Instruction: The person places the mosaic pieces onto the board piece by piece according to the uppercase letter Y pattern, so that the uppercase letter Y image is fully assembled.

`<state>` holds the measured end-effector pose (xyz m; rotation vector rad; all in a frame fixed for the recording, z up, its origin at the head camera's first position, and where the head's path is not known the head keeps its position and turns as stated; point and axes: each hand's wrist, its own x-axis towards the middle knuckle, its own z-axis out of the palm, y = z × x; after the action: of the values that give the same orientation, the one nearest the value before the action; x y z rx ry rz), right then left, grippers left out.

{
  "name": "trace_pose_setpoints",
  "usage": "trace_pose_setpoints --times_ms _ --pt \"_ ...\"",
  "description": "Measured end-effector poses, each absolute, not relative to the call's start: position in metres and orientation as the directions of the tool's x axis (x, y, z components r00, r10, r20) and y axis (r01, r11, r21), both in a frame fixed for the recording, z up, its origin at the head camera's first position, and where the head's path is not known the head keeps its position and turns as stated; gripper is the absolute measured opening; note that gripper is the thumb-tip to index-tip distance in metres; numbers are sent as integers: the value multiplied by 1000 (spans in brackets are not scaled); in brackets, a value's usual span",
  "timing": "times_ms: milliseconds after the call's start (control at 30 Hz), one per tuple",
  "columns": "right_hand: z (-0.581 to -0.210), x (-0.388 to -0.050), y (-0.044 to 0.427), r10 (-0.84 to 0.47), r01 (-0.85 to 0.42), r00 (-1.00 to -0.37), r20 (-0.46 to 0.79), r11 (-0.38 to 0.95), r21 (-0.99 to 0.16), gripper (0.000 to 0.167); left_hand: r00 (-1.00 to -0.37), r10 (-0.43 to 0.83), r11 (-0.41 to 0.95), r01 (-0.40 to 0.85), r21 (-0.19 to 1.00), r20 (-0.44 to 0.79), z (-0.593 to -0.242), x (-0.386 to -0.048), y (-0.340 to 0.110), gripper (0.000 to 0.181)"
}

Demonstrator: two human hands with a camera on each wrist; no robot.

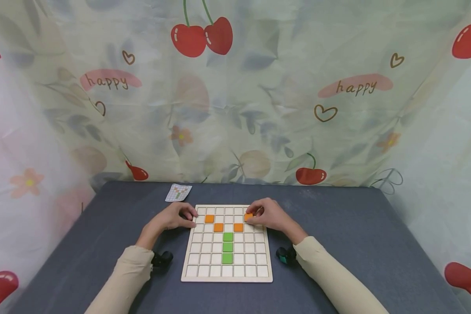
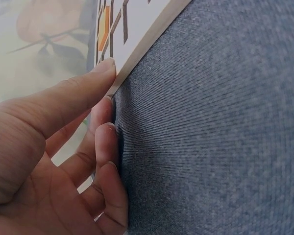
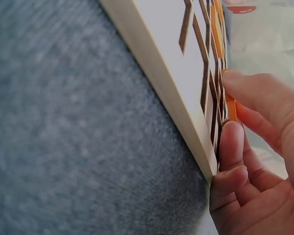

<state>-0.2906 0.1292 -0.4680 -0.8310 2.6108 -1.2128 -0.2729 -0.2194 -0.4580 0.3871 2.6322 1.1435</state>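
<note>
A pale wooden grid board lies on the dark cloth, with white squares and some coloured tiles in it. My right hand is over its upper right part, pinching an orange tile between thumb and fingers. Whether that tile is fully seated is hidden. At the board's upper left edge rests my left hand, its thumb straight against the rim and its other fingers loosely bent beside it. Other orange tiles sit in the upper rows. Green tiles form a column down the middle.
Behind the left hand lies a small card printed with a coloured grid pattern. The dark table cloth extends around the board. A patterned curtain encloses the back and sides. Black wrist devices sit at both cuffs.
</note>
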Motion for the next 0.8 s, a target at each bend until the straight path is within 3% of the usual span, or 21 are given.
trace_pose_setpoints --times_ms 800 --pt "-469 -292 124 -549 -440 -831 91 548 -712 19 -934 333 652 131 747 -127 -457 -273 -219 23"
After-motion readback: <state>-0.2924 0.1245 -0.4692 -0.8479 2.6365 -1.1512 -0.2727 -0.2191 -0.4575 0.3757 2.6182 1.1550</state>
